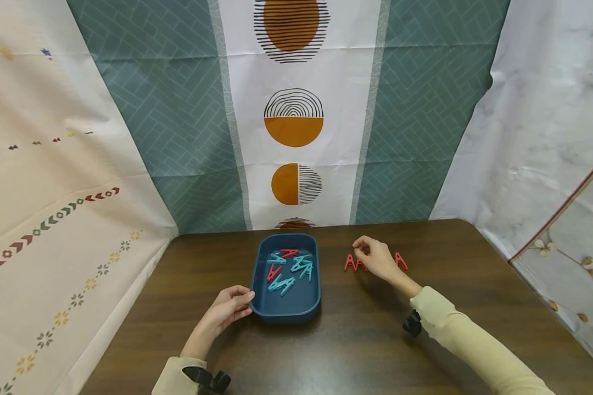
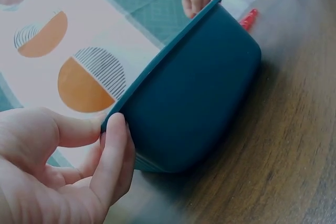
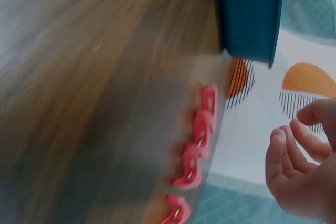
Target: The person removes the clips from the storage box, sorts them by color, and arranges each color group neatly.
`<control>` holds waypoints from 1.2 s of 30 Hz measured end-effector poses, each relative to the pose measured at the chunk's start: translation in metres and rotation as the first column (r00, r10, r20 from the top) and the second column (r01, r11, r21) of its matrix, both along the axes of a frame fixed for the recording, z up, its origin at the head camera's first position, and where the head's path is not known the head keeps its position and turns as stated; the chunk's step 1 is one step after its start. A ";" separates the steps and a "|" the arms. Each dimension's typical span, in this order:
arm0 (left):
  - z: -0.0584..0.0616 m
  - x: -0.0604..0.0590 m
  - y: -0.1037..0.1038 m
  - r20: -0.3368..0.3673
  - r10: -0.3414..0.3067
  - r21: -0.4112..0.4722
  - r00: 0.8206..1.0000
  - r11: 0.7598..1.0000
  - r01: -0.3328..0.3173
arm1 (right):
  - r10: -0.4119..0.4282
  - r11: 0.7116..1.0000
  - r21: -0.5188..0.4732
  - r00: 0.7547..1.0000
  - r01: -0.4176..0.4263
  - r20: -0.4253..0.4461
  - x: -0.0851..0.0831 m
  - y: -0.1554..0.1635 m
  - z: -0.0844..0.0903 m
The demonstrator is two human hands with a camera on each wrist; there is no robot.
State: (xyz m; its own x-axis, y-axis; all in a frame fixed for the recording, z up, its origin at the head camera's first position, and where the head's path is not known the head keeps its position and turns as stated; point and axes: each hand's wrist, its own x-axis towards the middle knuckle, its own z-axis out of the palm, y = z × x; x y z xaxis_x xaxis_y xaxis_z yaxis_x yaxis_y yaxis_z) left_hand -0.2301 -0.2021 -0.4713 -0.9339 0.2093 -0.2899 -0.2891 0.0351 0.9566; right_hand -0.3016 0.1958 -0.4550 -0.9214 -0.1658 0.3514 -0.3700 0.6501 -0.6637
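Steadying the blue tray (image 1: 306, 304) by its near-left corner, your left hand (image 1: 225, 312) pinches its rim; your right hand (image 1: 377, 258) hovers loosely curled, empty, above light, stiff red clothespins (image 1: 350, 263); take them at the splayed legs.

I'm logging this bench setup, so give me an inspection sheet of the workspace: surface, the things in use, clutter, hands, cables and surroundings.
Surface: dark wooden table, bare around the work.
Things in use: blue tray holding blue and red clothespins; a row of red clothespins stands on the table right of the tray.
Clutter: nothing seen.
Hands: left hand pinches the tray's near left rim with thumb and fingers; right hand hovers over the red row, fingers loosely curled, holding nothing that shows.
Cables: nothing seen; a black wrist mount sits on each sleeve.
Surroundings: patterned cloth backdrops hang behind and at both sides.
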 end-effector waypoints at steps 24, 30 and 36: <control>-0.002 -0.001 -0.001 0.023 0.000 0.035 1.000 0.999 -0.001 | 0.354 0.914 0.201 0.935 -0.353 0.033 -0.024 -0.103 0.018; -0.002 -0.002 -0.001 0.027 -0.002 0.045 1.000 0.999 0.001 | 0.469 0.805 0.324 0.868 -0.497 0.165 -0.024 -0.131 0.022; -0.004 -0.002 -0.002 0.030 0.001 0.054 1.000 0.999 -0.002 | 0.482 0.731 0.397 0.831 -0.555 0.276 -0.029 -0.156 0.018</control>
State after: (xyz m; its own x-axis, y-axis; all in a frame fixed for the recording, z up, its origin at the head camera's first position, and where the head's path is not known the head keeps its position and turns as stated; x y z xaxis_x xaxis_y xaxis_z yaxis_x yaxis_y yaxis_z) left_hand -0.2322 -0.2036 -0.4752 -0.9251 0.2240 -0.3065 -0.3182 -0.0171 0.9479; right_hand -0.3308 0.0394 -0.4373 -0.6778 -0.7351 -0.0124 -0.6617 0.6173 -0.4255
